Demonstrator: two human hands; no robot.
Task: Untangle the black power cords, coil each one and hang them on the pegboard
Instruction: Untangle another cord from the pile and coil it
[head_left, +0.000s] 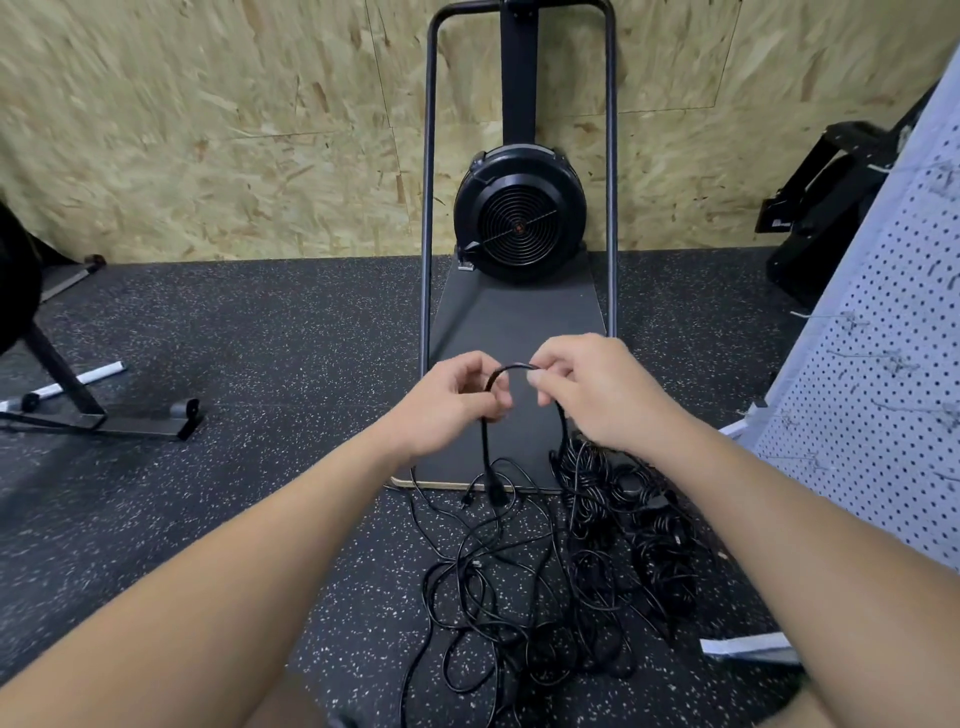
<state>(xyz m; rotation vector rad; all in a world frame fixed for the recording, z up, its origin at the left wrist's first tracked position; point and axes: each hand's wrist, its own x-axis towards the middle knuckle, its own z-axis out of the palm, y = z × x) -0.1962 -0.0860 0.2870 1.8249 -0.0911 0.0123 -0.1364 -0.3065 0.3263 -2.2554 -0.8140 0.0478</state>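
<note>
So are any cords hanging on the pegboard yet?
No, the pegboard shows only bare hooks; the cords lie tangled on the floor.

We see our left hand (451, 404) and right hand (597, 392) bare. Our forearms carry no sleeves.

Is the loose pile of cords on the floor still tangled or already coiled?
Tangled: the cords sprawl in crossing loops on the floor; both hands hold only one raised strand.
</note>
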